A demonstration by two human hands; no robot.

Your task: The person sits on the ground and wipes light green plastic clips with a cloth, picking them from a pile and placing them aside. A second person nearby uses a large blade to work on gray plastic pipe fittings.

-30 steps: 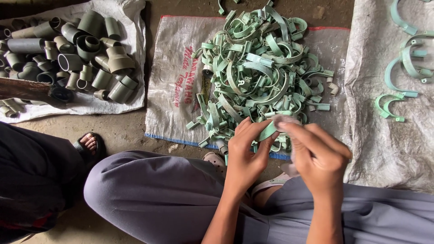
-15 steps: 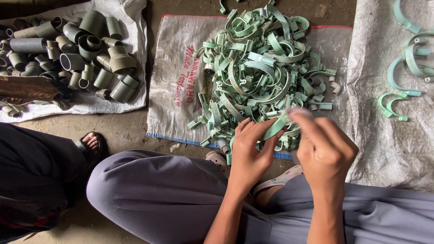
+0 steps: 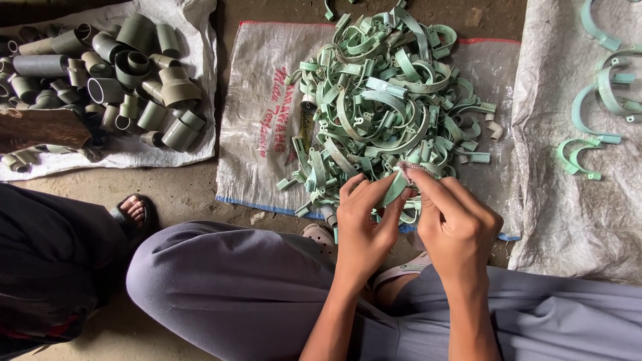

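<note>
Head view. The landmark is the pile of pale green pipe clamps, heaped on a white woven sack spread on the dirt floor.

The left hand and the right hand are raised together at the near edge of the pile. Both close on one green clamp strip: the left hand's thumb and fingers pinch its lower part. The right hand's fingertips press a small worn pad, greyish with a reddish tinge, against the strip's upper end. The strip stands tilted, its top towards the pile and touching the pad. Whether it touches the pile's nearest clamps cannot be told.

Left of the pile, on a separate white sheet, lies a heap of grey-green pipe fittings: short sleeves, reducers and couplers, lying in mixed directions. A brown wooden piece rests on the near left edge of that heap.

Right of the pile, on a second grey-white sack, several larger green curved clamps lie apart from one another, well clear of the pile.

Near side of the pile: the person's knees in grey-lilac trousers and a pale sandal just below the sack's blue-trimmed edge. Further left, another person's foot in a dark sandal rests on the floor beside dark clothing.
</note>
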